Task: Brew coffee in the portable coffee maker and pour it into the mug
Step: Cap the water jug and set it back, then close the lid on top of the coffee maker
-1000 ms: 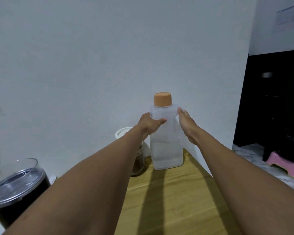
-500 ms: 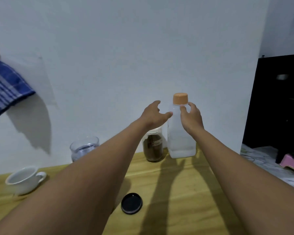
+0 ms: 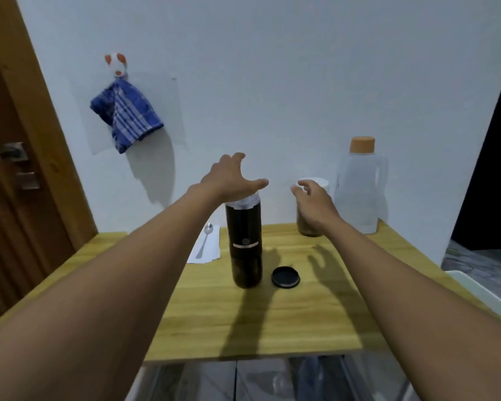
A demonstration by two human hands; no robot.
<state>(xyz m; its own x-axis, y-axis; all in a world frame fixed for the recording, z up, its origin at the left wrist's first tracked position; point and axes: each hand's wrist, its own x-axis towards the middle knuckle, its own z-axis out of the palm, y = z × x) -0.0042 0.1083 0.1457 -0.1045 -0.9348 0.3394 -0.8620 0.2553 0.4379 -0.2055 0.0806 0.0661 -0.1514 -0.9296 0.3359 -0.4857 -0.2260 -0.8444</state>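
Note:
The black portable coffee maker (image 3: 245, 244) stands upright in the middle of the wooden table (image 3: 272, 319). Its black lid (image 3: 285, 276) lies flat just to its right. My left hand (image 3: 232, 178) hovers over the maker's open top, fingers spread, holding nothing. My right hand (image 3: 313, 199) is in the air in front of the coffee jar (image 3: 310, 227), fingers loosely bent and empty. The water bottle (image 3: 359, 192) with an orange cap stands at the back right against the wall. No mug is visible.
A spoon (image 3: 205, 240) lies on a white napkin (image 3: 210, 253) left of the maker. A blue checked towel (image 3: 126, 115) hangs on the wall. A wooden door (image 3: 18, 198) is at the left. A white bin edge (image 3: 480, 293) sits by the table's right side.
Both hands have let go of the water bottle, which stands at the back right. They moved left; my left hand is over the coffee maker. The view swung left and back.

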